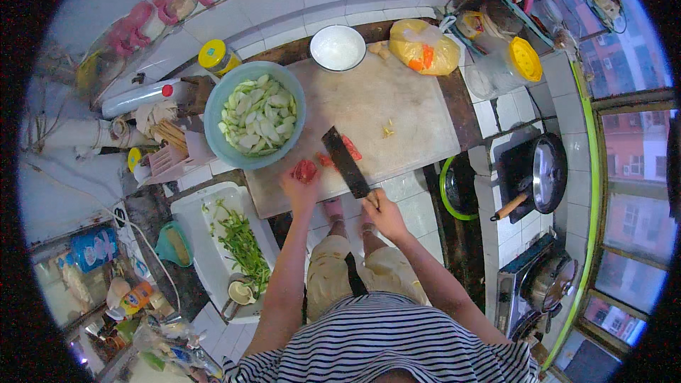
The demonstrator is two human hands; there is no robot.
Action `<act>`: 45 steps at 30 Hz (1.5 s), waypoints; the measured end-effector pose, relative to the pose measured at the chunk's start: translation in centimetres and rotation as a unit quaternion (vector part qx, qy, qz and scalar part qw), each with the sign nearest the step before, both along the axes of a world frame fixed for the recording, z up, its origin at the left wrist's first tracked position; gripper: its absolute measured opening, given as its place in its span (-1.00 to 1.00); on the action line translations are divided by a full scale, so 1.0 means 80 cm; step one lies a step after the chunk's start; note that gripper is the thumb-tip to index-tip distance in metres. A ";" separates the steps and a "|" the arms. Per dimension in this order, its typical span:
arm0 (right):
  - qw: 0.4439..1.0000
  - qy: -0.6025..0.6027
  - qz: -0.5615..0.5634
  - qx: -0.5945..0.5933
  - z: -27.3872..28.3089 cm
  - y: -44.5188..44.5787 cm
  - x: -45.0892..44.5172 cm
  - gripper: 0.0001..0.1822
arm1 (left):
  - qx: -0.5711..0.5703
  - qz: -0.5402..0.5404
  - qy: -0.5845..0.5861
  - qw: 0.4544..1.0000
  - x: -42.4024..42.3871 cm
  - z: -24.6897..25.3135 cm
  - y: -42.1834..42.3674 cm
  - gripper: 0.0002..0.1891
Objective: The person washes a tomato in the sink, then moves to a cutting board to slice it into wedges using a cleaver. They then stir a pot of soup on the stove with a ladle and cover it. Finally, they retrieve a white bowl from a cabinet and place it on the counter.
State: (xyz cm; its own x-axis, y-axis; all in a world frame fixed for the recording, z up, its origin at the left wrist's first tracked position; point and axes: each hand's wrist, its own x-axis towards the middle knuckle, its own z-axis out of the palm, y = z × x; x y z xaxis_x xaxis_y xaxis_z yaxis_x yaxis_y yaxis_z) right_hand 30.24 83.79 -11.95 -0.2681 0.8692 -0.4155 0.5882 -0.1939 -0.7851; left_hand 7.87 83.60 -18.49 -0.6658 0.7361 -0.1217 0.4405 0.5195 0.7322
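My right hand [384,214] grips the wooden handle of a cleaver [346,163], whose dark blade lies over the near part of a large pale cutting board [393,101]. Red pieces [351,147], perhaps meat, lie beside and partly beneath the blade. In my left hand [300,186], slightly blurred, is a larger red piece of meat [305,171] at the board's near left edge. A light blue basin [210,133] of sliced pale green vegetable [258,114] stands to the left. Small yellowish bits [388,130] rest on the board, right of the cleaver.
A white bowl [338,48] and a tied yellow bag [424,47] stand at the board's far side. Left of me, a white sink [205,213] holds green stalks [242,250]. To the right are a lidded pan [548,173] and a stove [524,287] with a pot.
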 end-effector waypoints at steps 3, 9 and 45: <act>0.998 -0.038 0.056 0.011 -0.009 -0.005 -0.023 -0.67 | -0.039 0.038 0.023 0.998 -0.005 0.000 -0.016 -0.29; 0.990 -0.111 0.062 0.062 -0.028 0.000 -0.037 -0.69 | -0.016 0.042 -0.041 0.998 0.012 -0.030 0.000 -0.21; 0.989 -0.136 0.035 0.040 -0.043 0.020 -0.100 -0.69 | -0.022 -0.257 -0.034 0.966 -0.029 -0.045 0.012 -0.52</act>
State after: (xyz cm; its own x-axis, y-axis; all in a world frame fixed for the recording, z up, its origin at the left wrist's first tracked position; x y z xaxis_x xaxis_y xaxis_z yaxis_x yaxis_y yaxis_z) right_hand 22.27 85.40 -15.41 -0.2158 0.8856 -0.4113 0.7898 -0.0893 -0.6068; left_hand 5.55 84.56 -22.13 -0.2033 0.9605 -0.1899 0.6004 0.2755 0.7507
